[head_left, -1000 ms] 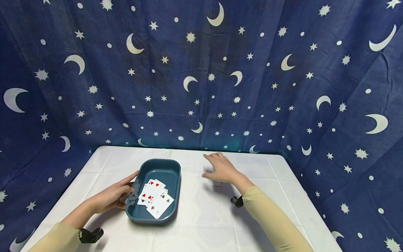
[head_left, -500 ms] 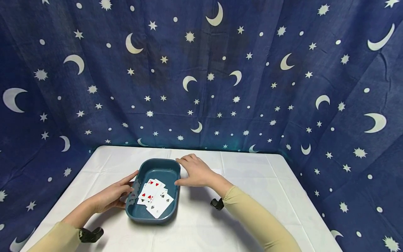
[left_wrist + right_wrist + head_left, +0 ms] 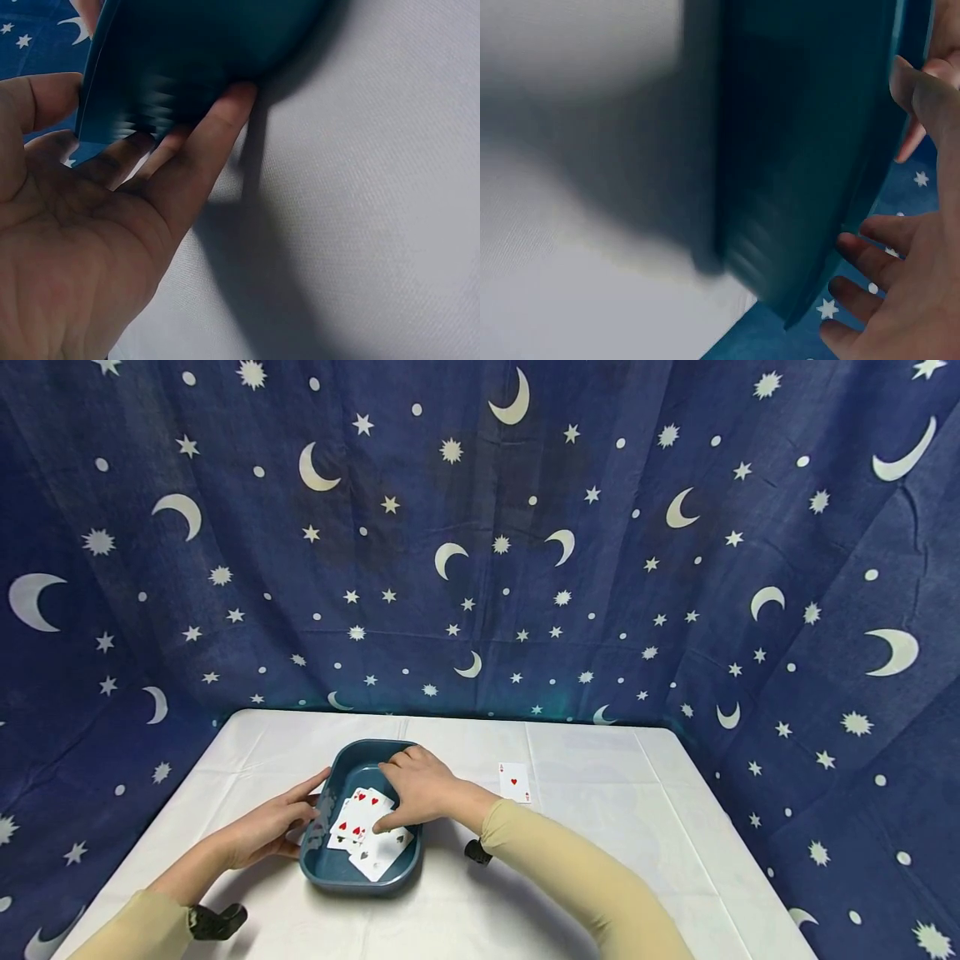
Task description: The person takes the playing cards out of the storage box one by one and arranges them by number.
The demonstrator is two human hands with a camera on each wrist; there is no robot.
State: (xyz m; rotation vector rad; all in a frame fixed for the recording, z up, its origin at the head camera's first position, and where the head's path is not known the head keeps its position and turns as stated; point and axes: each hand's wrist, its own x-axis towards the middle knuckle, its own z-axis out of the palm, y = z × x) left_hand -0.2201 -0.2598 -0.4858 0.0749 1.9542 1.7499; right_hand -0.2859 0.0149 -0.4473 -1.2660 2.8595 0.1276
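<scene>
A dark teal rectangular tray [image 3: 347, 870] stands on the white-covered table. Several overlapping playing cards [image 3: 366, 816] lie face up in it, showing hearts and spades. My left hand [image 3: 262, 831] rests against the tray's left side. In the left wrist view, extended fingers of the left hand [image 3: 82, 247] touch the outer wall and rim. My right hand [image 3: 423, 789] reaches over the tray's right rim, its thumb above the cards and fingers spread toward the far end. In the right wrist view, the right hand [image 3: 907, 300] appears with fingers apart and nothing gripped.
One playing card with a red heart [image 3: 514, 782] lies on the white tablecloth [image 3: 600, 810] right of the tray. A blue curtain [image 3: 480, 527] with moons and stars hangs behind and beside the table.
My right hand has moved left from above the single heart card to over the tray, uncovering that card. The left hand and tray have kept their place.
</scene>
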